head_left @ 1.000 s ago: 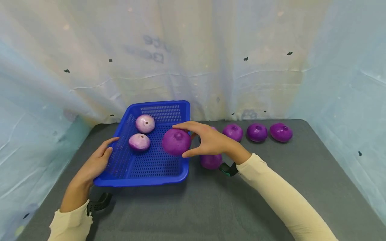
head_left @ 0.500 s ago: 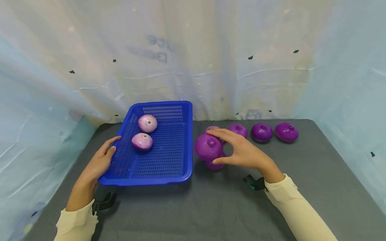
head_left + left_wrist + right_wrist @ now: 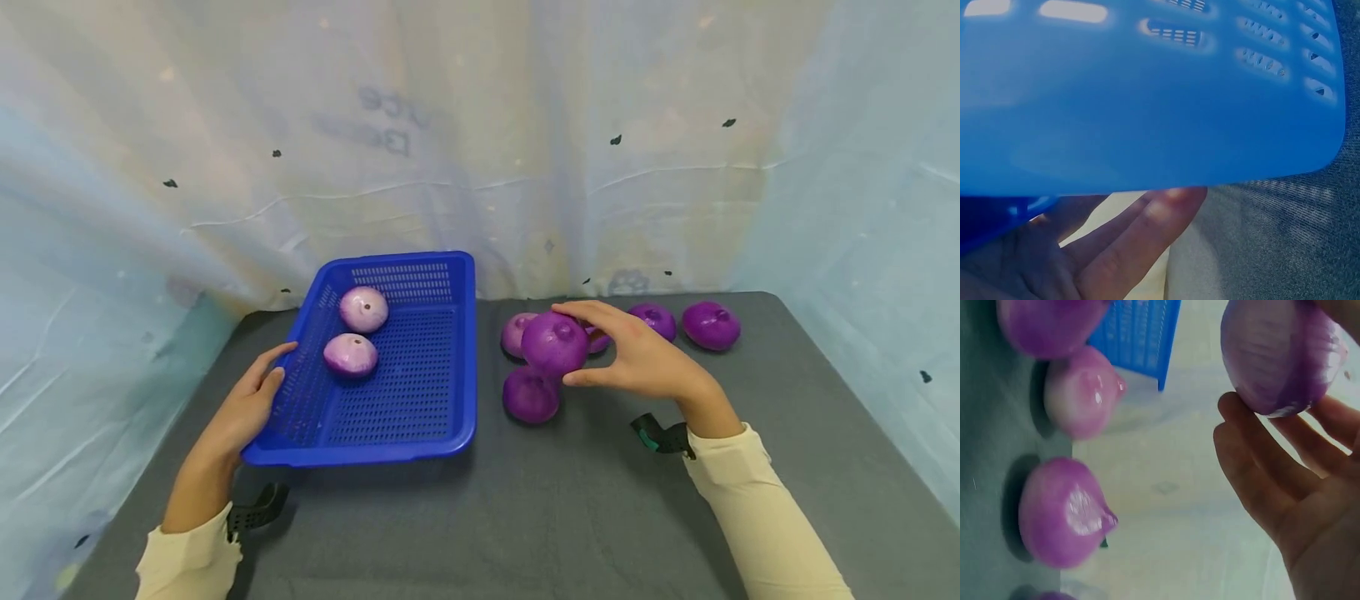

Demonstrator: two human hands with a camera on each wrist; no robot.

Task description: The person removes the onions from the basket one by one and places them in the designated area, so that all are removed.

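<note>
1. Head view showing right hand (image 3: 651, 360) lifted over the table (image 3: 570, 517), fingers curled, gripping a dark purple onion (image 3: 555, 343) between thumb and fingertips.
2. Right wrist view confirming: held onion up against the fingers (image 3: 1272, 469), palm partly spread behind it.
3. Hanging above the gap between two onions on the table: a pale one (image 3: 517, 333) behind, a dark one (image 3: 530, 395) in front.
4. Partly hiding another onion (image 3: 597, 338) just behind the hand; two more, (image 3: 655, 320) and (image 3: 710, 325), lying in a row further right, near the backdrop (image 3: 480, 150).
5. Sitting just left of the onions: blue basket (image 3: 450, 433), holding two pale onions, (image 3: 363, 308) and (image 3: 350, 355), in its far left part.
6. Resting left hand (image 3: 243, 410) against the basket's left rim, fingers straight and relaxed, gripping nothing; left wrist view showing fingers (image 3: 1141, 237) lying under the blue edge.
</note>
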